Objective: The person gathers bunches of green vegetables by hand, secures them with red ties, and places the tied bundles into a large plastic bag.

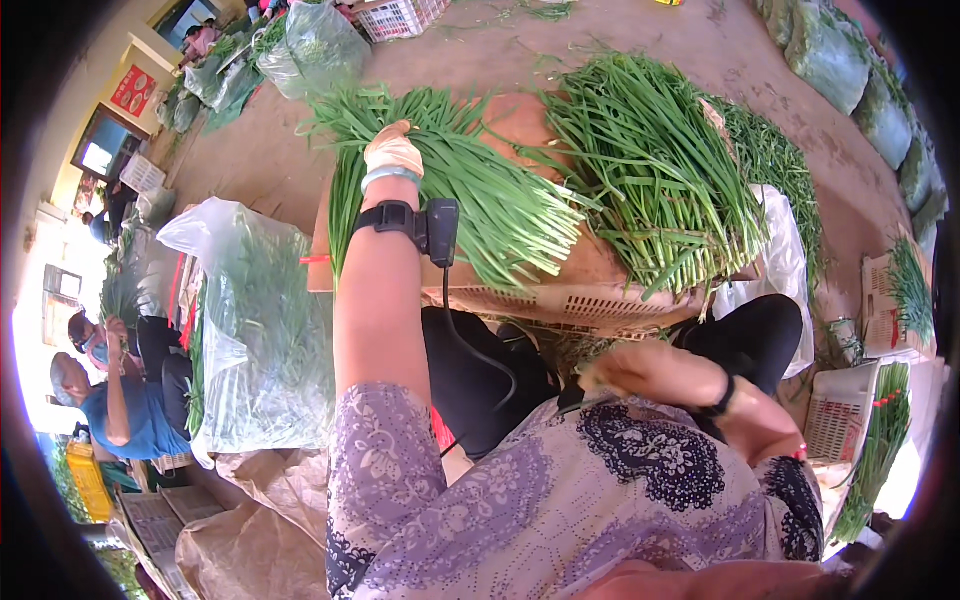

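Note:
My left hand [394,150], in a pale glove, lies on the leaf end of a loose bunch of garlic chives [490,195] and grips part of it. The white stem ends point to the right, towards the edge of the upturned crate. My right hand [622,368] is low over my lap, below the crate's near side. It is smeared by motion, and its fingers do not show clearly. A larger pile of garlic chives [660,170] lies on the right half of the brown board [520,122] that tops the crate [600,305].
Left of the crate stands a clear plastic bag [265,340] filled with greens. A white plastic sheet [775,265] hangs at the right, near a crate [835,415] with a tied bundle [880,440]. A person in blue [135,410] sits at the far left.

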Available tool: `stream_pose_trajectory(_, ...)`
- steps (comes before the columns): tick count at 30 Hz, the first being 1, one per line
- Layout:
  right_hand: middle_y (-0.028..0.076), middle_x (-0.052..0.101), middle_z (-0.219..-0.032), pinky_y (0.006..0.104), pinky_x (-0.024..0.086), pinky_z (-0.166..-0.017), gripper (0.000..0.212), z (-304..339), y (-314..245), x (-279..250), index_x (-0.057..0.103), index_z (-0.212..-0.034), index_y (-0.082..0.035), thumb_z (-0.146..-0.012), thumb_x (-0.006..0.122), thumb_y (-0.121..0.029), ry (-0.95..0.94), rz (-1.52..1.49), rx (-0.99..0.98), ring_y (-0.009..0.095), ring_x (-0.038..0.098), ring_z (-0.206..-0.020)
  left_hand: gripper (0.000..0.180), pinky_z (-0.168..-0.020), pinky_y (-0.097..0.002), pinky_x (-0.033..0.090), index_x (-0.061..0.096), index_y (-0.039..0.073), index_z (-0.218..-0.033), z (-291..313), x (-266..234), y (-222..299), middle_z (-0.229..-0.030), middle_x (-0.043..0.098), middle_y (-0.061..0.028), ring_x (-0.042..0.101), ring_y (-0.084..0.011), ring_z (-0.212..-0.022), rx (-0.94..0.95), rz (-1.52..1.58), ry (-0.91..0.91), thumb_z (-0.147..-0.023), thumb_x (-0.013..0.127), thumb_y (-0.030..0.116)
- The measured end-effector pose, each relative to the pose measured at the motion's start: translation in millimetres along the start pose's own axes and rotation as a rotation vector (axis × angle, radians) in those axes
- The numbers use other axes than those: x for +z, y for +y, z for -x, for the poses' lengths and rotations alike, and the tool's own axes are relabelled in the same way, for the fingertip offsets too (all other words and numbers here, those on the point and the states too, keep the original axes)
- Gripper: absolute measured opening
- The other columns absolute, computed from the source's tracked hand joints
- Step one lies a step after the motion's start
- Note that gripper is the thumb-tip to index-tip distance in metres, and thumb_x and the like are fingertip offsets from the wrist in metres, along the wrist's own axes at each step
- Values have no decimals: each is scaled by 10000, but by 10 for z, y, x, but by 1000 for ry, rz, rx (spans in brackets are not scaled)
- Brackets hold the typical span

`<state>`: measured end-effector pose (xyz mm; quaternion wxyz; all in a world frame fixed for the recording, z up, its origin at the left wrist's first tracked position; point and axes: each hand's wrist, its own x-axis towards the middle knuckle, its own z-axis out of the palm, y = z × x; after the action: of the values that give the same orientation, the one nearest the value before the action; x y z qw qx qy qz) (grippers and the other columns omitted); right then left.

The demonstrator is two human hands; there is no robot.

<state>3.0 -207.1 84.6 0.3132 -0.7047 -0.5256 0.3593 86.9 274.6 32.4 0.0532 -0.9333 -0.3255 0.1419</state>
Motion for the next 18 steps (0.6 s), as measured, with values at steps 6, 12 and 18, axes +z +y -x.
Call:
stream_pose_trajectory(6,5,595,-807,304,459,-589,195,806,253,-1378,609,-1012,-39,-916,500,-170,656,202,47,175,558,-657,427,-900,-314,448,490,193,-1275,301,-267,131,-1280,538,13,545,-155,-1123,1,33,110,-853,520,253)
stream_pose_trajectory(12,-18,451,-653,241,366,-408,121,-381,136,-569,536,-934,-104,-923,421,-139,715,2218,78,78,437,-522,362,-843,-347,474,620,172,-1133,841,-603,145,-1166,619,-22,575,-187,-1098,-75,46,191,-777,636,236)
stream_pose_trajectory(18,24,487,-609,287,409,-403,59,-1645,402,213,553,-757,-108,-780,547,-161,856,1582,-168,163,516,-581,278,-837,-338,472,659,181,-1048,873,-676,284,-1132,636,-13,579,-188,-1088,-106,98,115,-779,641,250)
